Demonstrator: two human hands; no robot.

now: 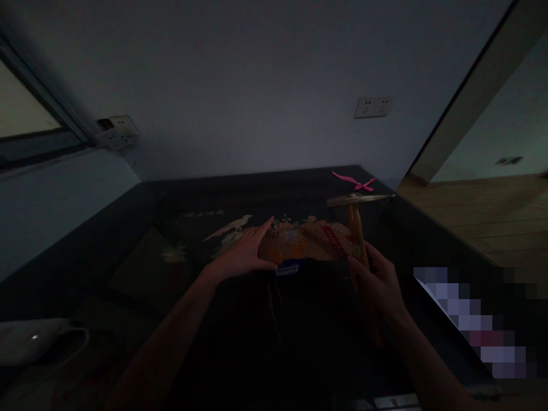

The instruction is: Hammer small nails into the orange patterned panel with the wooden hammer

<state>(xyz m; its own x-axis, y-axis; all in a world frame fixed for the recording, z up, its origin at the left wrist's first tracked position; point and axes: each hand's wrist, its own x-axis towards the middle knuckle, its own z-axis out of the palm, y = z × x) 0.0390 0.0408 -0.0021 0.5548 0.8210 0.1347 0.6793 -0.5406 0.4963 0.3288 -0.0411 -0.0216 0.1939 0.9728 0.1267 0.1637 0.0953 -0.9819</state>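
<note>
Wood-handled hammer (358,228) stands head-up in my right hand (379,279), right of centre; mid-frame, my left hand (240,254) spreads wide around one end of an orange packet (295,245), perhaps steadying it.

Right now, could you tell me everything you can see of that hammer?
The hammer has a brown, wood-looking handle and a slim, metal-looking head, blunt at one end, tapering at the other. The right hand grips the handle, head uppermost. It overlaps the orange speckled item in view; contact is unclear. The handle's lower end fades into shadow.
</note>
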